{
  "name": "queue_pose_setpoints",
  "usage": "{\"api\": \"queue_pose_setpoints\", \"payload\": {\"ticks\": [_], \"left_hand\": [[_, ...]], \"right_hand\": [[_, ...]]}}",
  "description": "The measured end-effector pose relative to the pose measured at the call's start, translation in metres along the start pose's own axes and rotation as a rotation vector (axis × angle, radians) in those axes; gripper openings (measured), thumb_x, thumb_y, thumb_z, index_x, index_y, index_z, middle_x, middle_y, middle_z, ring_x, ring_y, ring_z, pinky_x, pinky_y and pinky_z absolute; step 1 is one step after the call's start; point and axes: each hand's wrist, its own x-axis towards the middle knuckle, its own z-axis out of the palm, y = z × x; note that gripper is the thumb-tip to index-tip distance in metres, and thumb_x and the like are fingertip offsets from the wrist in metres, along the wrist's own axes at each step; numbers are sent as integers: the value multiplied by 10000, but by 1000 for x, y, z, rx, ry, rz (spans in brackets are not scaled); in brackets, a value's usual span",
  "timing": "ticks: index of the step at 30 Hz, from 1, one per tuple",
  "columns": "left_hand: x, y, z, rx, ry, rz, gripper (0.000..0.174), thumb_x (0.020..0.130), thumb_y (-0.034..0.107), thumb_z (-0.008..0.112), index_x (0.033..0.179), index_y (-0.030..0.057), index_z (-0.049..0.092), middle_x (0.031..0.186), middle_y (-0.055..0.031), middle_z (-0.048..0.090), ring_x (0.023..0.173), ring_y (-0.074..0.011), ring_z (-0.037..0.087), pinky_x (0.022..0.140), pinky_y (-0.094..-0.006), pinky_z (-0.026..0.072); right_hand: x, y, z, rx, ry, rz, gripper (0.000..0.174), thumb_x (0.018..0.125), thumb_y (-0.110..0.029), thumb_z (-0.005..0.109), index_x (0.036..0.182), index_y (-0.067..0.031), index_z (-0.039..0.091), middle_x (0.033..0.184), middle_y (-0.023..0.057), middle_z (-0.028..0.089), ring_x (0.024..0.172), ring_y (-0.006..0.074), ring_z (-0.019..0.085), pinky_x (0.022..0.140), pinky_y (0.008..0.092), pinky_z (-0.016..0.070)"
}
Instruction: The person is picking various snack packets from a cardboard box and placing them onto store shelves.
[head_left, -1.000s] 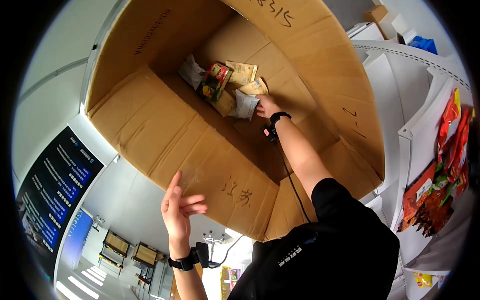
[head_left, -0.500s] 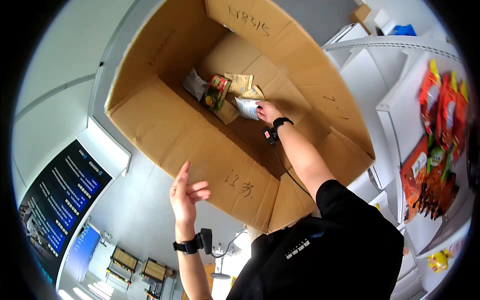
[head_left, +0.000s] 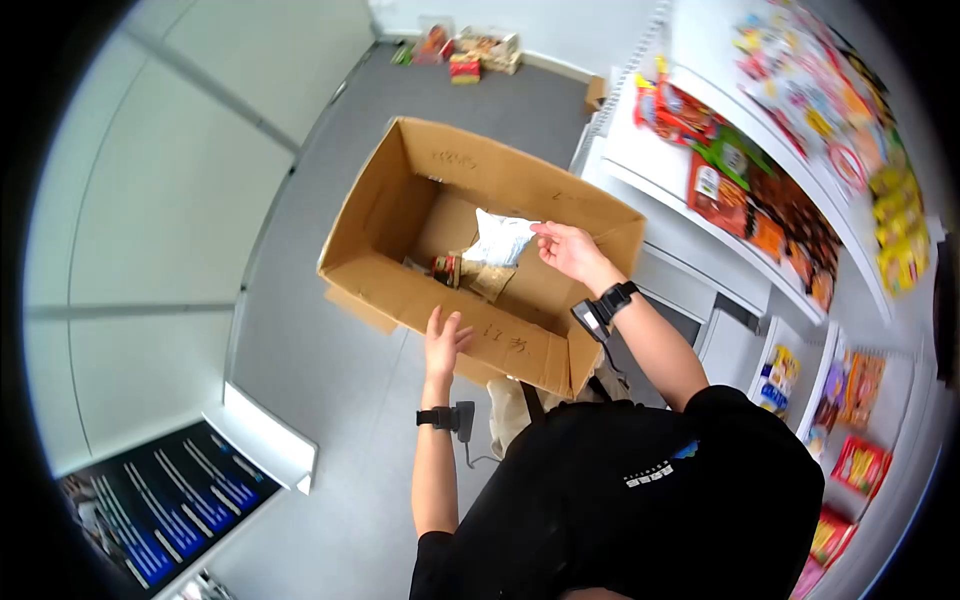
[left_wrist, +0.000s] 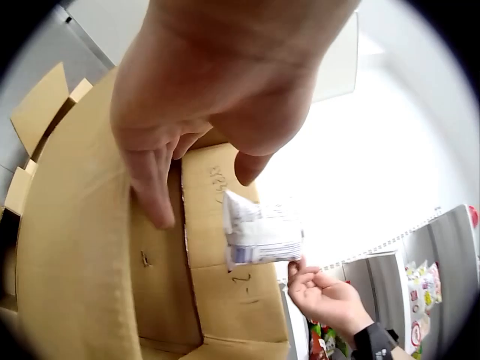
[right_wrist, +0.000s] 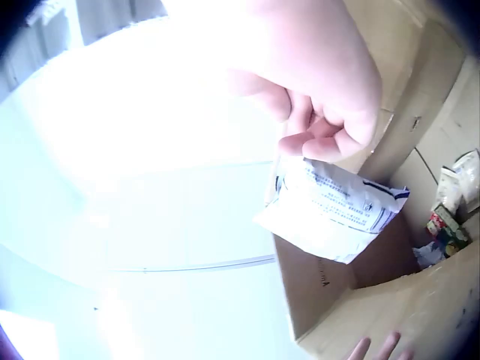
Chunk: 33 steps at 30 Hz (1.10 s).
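My right hand (head_left: 568, 250) pinches a white printed packet (head_left: 500, 239) by one corner, above the open cardboard box (head_left: 600, 213). In the right wrist view, the packet (right_wrist: 334, 210) hangs from the thumb and fingertips, its small print facing the camera. My left hand (head_left: 441, 345) is at the near wall of the box with its fingers extended and nothing in them. Seen from the left wrist, that hand (left_wrist: 217, 97) has its fingers over the box edge. Inside the box lie a red and green packet (right_wrist: 448, 229) and several pale packets (right_wrist: 466, 176).
To the right stand white shelves (head_left: 640, 170) with red snack bags (head_left: 680, 110) and yellow bags (head_left: 895, 225). A dark display board (head_left: 165, 505) is at lower left. Several packages, one a red box (head_left: 464, 68), sit on the floor by the far wall.
The right hand has lifted the white packet from among the others at the box bottom up to the opening. The head view has shifted back, showing the whole box. The left hand remains by the near wall.
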Motion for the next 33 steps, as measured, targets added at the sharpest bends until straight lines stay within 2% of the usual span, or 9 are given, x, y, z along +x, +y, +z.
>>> {"api": "queue_pose_setpoints", "payload": {"ticks": [4,7,8,10,13,15,18,26,33], "left_hand": [[-23,31,46,63,-309,61,720,921,537,406,1415,41,238,1299,-173,471,1100,-320,543,900,-439,459],[-22,39,82,-142,-558,-100,735,914,598,349,1393,43,296,1282,-152,493,1100,-316,541,895,-446,461],[-29,43,95,-116,-649,-27,748,909,623,317,1359,26,349,1244,-154,524,1090,-318,548,903,-458,462],[-63,55,133,-104,-802,-87,744,912,627,285,1347,31,372,1220,-157,546,1081,-322,561,888,-476,483],[-105,51,178,-70,-1109,-206,715,928,598,256,1332,24,391,1215,-190,551,1015,-325,599,832,-451,525],[-121,45,202,-15,-1345,-269,662,940,548,319,1348,28,340,1205,-158,548,1005,-322,597,821,-444,527],[-151,17,241,5,-1468,-315,648,915,533,409,1316,25,405,1167,-171,572,1007,-302,600,856,-448,511],[-261,-76,323,55,-1582,-425,653,870,420,586,1337,25,358,1261,-117,513,1114,-251,543,921,-429,469],[-333,-127,364,193,-1620,-424,614,856,364,627,1293,0,395,1184,-121,566,1028,-224,601,780,-357,553]], "right_hand": [[-117,-30,2,78,-159,-116,277,903,-174,518,1042,57,581,874,51,571,735,125,514,719,270,458],[-166,-34,-16,165,-304,-159,262,890,-184,541,1026,33,595,898,39,592,749,124,516,728,267,452],[-180,-34,-20,191,-320,-188,261,888,-191,545,1024,24,599,900,33,597,752,123,515,730,264,449],[-204,-35,-35,231,-476,-238,273,884,-243,551,1024,-17,613,901,11,620,771,115,515,768,280,437],[-244,-29,-57,231,-369,-383,291,887,-280,538,1027,-37,616,881,-3,622,778,108,517,803,308,426],[-274,-25,-76,259,-397,-466,277,888,-281,529,1017,-53,620,947,11,641,895,133,559,868,336,413],[-328,-18,-103,330,-320,-622,240,886,-238,525,1001,-51,621,998,52,654,978,197,587,910,358,418],[-464,28,-208,431,-126,-757,242,900,-224,506,1040,-49,596,985,85,649,898,203,619,843,349,480],[-564,83,-253,329,143,-738,343,942,-277,442,1146,-24,555,1073,103,616,991,205,588,895,363,455]]}}
